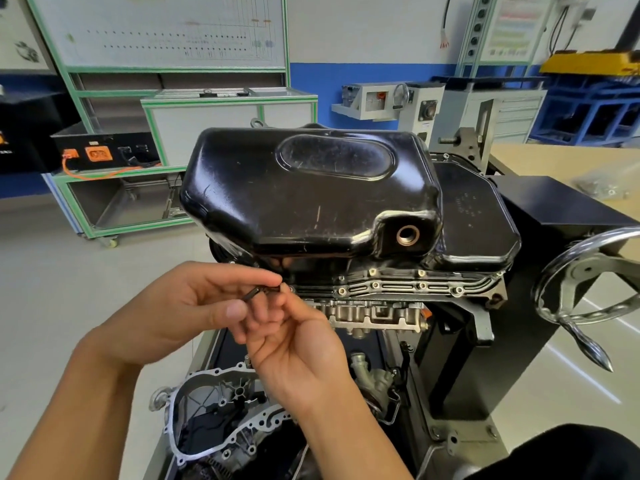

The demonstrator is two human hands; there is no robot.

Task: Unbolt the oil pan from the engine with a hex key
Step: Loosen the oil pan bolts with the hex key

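Observation:
A glossy black oil pan (308, 188) sits on top of the upturned engine (381, 306), with a brass-ringed drain hole (408, 234) on its front right. Several bolts (374, 285) line the pan's flange. At the flange's left front corner, my left hand (180, 306) and my right hand (294, 344) meet. Both pinch a small dark hex key (258, 292), whose tip points at the corner bolt. The bolt itself is mostly hidden behind my fingertips.
A chrome handwheel (588, 282) of the engine stand juts out at the right. An aluminium cover (221, 417) lies below the hands. A green-framed trainer cart (138, 188) stands at the back left, a wooden bench (554, 161) with a bag of parts at the back right.

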